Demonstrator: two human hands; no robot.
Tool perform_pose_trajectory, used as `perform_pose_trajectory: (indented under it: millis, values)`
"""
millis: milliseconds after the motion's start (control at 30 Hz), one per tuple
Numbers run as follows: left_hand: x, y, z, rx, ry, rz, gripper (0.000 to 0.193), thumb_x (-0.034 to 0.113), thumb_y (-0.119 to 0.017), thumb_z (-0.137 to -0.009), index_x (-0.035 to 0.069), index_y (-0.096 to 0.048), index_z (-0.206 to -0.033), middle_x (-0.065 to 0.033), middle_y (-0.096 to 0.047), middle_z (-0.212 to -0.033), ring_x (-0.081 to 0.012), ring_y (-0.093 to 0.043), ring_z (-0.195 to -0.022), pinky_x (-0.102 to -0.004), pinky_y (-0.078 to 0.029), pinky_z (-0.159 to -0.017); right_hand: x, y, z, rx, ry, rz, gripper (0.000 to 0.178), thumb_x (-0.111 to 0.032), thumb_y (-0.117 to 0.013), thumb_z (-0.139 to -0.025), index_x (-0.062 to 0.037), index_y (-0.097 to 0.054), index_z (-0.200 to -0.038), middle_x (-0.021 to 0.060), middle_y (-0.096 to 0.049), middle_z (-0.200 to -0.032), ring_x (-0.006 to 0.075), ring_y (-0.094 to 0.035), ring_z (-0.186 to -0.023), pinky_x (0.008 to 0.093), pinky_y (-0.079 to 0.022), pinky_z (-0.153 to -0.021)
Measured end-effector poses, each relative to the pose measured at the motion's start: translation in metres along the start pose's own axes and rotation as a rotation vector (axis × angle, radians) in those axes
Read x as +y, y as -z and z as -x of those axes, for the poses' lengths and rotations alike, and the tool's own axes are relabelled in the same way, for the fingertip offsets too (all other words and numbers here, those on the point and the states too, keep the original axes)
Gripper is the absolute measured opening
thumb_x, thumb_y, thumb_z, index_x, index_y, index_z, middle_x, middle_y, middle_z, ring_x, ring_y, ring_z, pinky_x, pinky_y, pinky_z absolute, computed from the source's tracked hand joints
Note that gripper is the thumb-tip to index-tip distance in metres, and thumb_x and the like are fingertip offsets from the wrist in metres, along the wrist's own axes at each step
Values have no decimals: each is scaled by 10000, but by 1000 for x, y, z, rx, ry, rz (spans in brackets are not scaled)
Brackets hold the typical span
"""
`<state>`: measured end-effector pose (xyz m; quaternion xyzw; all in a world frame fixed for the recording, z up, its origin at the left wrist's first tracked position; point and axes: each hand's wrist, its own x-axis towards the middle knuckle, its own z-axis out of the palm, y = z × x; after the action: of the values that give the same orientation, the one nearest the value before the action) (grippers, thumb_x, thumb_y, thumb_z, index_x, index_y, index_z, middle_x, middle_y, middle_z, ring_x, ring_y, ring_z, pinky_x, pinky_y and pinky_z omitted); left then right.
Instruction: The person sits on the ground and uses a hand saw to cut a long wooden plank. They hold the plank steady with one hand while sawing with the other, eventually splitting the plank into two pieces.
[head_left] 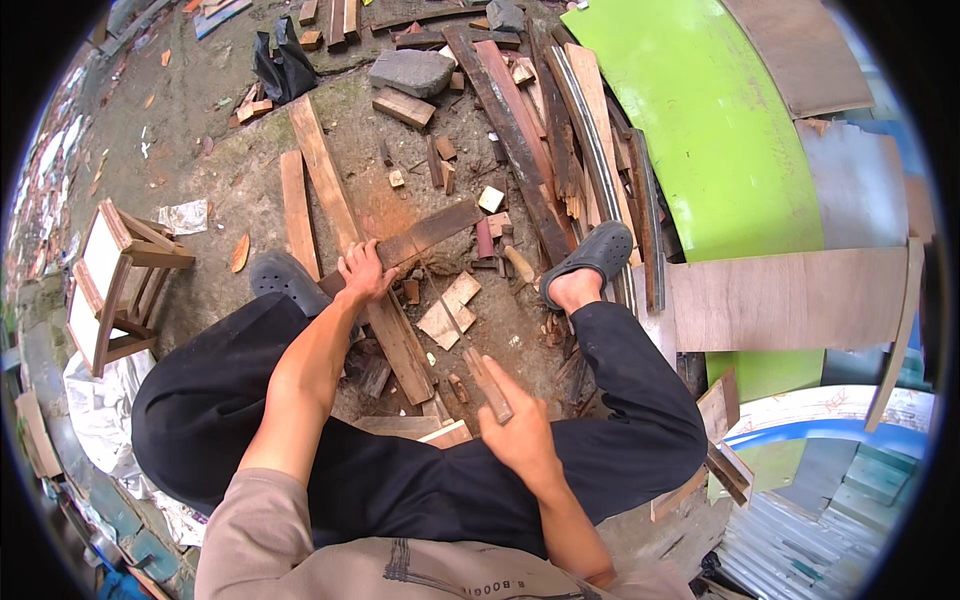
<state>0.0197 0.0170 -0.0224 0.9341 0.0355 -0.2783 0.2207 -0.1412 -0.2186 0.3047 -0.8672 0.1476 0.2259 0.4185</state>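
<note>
While the left hand [366, 272], half spread, rests on the dark board [437, 230] at frame centre and the right hand [520, 432] wraps a wooden-handled blade [487, 385] at lower centre, a rocking board could misdirect the blade.

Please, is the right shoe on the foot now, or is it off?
On. The right foot is inside the grey shoe; bare skin shows between it and the dark trouser leg.
</note>
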Motion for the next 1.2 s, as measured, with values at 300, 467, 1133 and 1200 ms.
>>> perform_pose_trajectory:
  millis: [300, 467, 1133, 1200]
  values:
    - [18, 18, 9, -23, 57, 20, 945, 642, -562, -914, 77, -194, -1577, -225, -193, -1627, -384, -114, -1535, -622, -81, -1203, -15, 9, 58, 4, -21, -34, 548, -65, -649, -869, -52, -558, -1409, 310, -682, -909, 429, -711, -871, 363, -536, -714]
    - [26, 15, 15, 84, -18, -60, 984, 595, -603, -908, 58, -146, -1594, -211, -185, -1633, -380, -139, -1530, -595, -111, -1213, 5, 21, 90, 89, -32, -145, 490, -28, -682, -875, 40, -588, -1351, 213, -733, -1130, 198, -707, -1031, 288, -523, -886]
    - [48, 16, 46, 359, -459, -207, 610, 352, -620, -956, 43, -443, -1451, -170, -338, -1586, -327, -258, -1506, -510, -193, -1250, 26, 27, 55, 59, 227, -145, 623, -51, -612, -932, 2, -396, -1513, 302, -664, -1215, 349, -688, -1110, 374, -517, -921]
    - [28, 28, 39, 403, -317, -201, 741, 444, -619, -953, 62, -352, -1529, -197, -298, -1597, -363, -239, -1507, -519, -209, -1229, 22, 16, 52, 45, 249, -161, 598, -46, -604, -937, 11, -412, -1501, 320, -654, -1211, 384, -679, -1127, 379, -522, -920]
